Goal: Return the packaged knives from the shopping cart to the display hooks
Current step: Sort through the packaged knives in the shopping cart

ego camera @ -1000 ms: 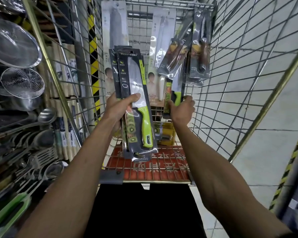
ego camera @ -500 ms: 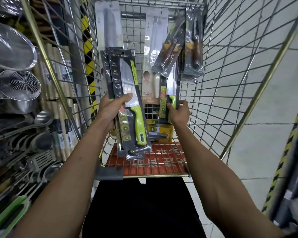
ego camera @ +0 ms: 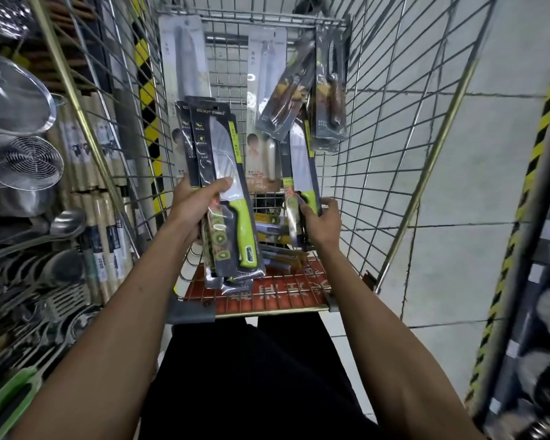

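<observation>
1. Stack of green-handled packaged knives [ego camera: 224, 173]: dark cards, upright, centre of the frame, over the near end of the shopping cart [ego camera: 378, 128]. It is held by the left hand [ego camera: 194, 206], with the thumb laid across the front of the top card and the fingers wrapped behind, hidden.
2. Single green-handled packaged knife [ego camera: 299, 160]: upright, just right of the stack and apart from it. The right hand [ego camera: 323, 223] holds its lower part, thumb on the left edge and fingers curled over the right edge, pinching the card.
3. White-card knives [ego camera: 185, 61]: two, leaning against the cart's far wall, upper centre.
4. Dark packs of brown-handled knives [ego camera: 329, 90]: tilted, upper right of the basket.
5. Yellow-trimmed packs [ego camera: 272, 238]: lying on the cart floor, beyond a red panel [ego camera: 267, 295].
6. Wire skimmers [ego camera: 21, 161] and ladles [ego camera: 67, 220]: on the shelf at the left edge.
</observation>
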